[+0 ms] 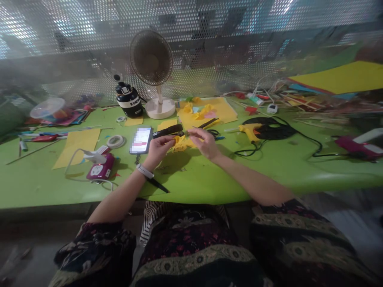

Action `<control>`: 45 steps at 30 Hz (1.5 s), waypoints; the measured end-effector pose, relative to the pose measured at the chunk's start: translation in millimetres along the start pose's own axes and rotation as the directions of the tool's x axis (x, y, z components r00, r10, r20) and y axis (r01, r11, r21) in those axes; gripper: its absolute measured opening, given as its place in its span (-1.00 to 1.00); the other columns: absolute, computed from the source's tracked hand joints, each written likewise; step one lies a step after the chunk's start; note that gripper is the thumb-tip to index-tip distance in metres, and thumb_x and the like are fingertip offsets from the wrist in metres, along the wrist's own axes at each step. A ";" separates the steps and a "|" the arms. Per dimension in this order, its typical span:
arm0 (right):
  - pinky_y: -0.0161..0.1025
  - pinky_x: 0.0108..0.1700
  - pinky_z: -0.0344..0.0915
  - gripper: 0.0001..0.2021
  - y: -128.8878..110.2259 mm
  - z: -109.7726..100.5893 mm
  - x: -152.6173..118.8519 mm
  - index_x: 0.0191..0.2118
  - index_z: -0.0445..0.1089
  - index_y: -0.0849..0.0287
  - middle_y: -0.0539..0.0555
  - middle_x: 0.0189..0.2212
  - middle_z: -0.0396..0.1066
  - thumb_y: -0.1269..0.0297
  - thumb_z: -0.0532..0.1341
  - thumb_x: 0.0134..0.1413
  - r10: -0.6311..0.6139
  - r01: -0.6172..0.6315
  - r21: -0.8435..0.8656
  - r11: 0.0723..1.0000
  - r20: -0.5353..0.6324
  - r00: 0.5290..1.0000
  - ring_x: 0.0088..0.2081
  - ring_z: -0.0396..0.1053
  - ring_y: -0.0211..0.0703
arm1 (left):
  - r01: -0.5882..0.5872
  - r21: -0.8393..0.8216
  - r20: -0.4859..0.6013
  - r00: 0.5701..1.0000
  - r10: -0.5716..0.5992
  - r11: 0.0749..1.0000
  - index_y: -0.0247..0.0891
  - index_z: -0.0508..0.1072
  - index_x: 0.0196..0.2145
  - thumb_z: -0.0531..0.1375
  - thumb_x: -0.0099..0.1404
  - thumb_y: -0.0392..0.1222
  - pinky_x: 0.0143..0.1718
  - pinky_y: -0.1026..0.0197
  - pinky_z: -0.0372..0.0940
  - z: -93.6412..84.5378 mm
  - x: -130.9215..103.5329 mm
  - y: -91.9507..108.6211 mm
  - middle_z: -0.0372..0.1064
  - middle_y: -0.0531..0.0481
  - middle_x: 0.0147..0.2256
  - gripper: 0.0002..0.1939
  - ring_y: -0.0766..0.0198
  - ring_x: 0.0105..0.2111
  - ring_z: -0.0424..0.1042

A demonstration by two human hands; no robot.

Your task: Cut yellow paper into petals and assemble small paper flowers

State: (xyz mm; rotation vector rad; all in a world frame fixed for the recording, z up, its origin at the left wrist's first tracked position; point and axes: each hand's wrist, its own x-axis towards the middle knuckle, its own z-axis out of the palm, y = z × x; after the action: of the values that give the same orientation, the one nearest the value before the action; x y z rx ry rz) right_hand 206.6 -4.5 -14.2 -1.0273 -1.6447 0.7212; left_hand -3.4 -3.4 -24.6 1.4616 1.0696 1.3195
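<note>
At the middle of the bench (191, 183), a piece of crumpled yellow paper (180, 144) is located between the two hands, just in front of a black case (168, 130). The left hand (163, 146) is found nearly closed, its thumb and fingertips brought together on the edge of the paper. The right hand (204, 142) is held loosely curled, thumb and forefinger brought close together beside the paper; whether anything is gripped there cannot be told. The step in hand is judged to be fine fingertip shaping or joining of the paper. For the next move, a steady hold by the left hand and a light, exact touch by the right are judged to be called for, since thin paper could be torn or flattened. A yellow glue gun (250, 130) is noted to the right, within reach and ungripped. Similar yellow paper pieces (201, 111) are noted beyond the hands, on a yellow sheet (229, 110).
</note>
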 end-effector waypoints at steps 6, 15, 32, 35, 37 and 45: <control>-0.06 0.05 0.39 -0.75 -1.3 1.4 2.7 -0.15 0.53 0.17 0.10 -0.18 0.53 0.18 0.24 0.10 0.162 -0.170 0.146 0.975 0.065 0.985 -0.11 0.46 -0.09 | 0.055 -0.062 -0.003 0.998 -0.055 0.997 -0.30 0.66 -0.29 0.46 0.02 0.04 -0.17 0.13 0.44 -0.2 0.6 -4.2 0.62 -0.17 -0.21 -0.62 0.23 -0.30 0.54; -0.06 0.07 0.39 -0.76 -6.7 2.6 -0.1 -0.15 0.52 0.19 0.13 -0.14 0.54 0.20 0.26 0.11 0.198 -0.220 0.182 0.958 0.130 0.972 -0.10 0.48 -0.09 | 0.005 -0.007 0.040 0.999 -0.005 1.000 -0.29 0.66 -0.32 0.43 0.07 0.02 -0.10 0.06 0.44 1.1 -1.3 0.1 0.61 -0.18 -0.18 -0.68 0.15 -0.22 0.56; -0.14 -0.06 0.43 -0.74 11.1 9.8 -1.7 -0.10 0.52 0.24 0.13 -0.20 0.59 0.43 0.21 0.07 0.099 -0.086 -0.069 0.994 0.211 0.973 -0.22 0.52 -0.14 | -0.425 0.345 0.140 0.905 0.402 0.837 -0.22 0.63 -0.33 0.30 0.26 -0.17 -0.14 0.04 0.49 1.5 -3.4 -5.7 0.61 -0.15 -0.22 -0.89 0.12 -0.19 0.58; -0.13 -0.05 0.42 -0.72 12.4 9.7 -2.7 -0.05 0.52 0.23 0.15 -0.13 0.58 0.41 0.20 0.12 0.050 -0.023 -0.111 0.994 0.250 0.967 -0.17 0.52 -0.11 | -0.456 0.359 0.160 0.889 0.428 0.814 -0.22 0.63 -0.32 0.29 0.26 -0.18 -0.15 0.05 0.50 2.8 -5.6 -3.9 0.61 -0.15 -0.21 -0.89 0.14 -0.19 0.58; -0.11 0.00 0.40 -0.72 12.5 8.8 -3.0 -0.04 0.52 0.21 0.16 -0.08 0.57 0.39 0.19 0.16 0.005 0.034 -0.143 0.989 0.264 0.964 -0.11 0.51 -0.08 | -0.459 0.353 0.164 0.889 0.428 0.816 -0.22 0.63 -0.32 0.29 0.26 -0.17 -0.15 0.04 0.50 4.1 -7.4 -1.6 0.61 -0.17 -0.21 -0.88 0.14 -0.19 0.58; -0.12 -0.01 0.46 -0.75 16.1 7.7 5.0 -0.12 0.53 0.21 0.09 -0.21 0.59 0.52 0.14 0.19 0.135 -0.172 0.108 0.979 0.286 0.949 -0.21 0.53 -0.17 | -0.077 -0.069 0.060 0.995 0.081 0.995 -0.24 0.63 -0.17 0.33 0.21 -0.09 -0.02 0.06 0.43 -0.3 -3.4 13.2 0.58 -0.15 -0.10 -0.74 0.15 -0.11 0.54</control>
State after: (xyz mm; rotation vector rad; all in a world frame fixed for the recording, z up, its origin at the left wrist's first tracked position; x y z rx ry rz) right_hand 203.2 7.5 -27.8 -1.0010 -1.7395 1.1067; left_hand -3.4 -10.1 -12.8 1.4993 0.9275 1.3431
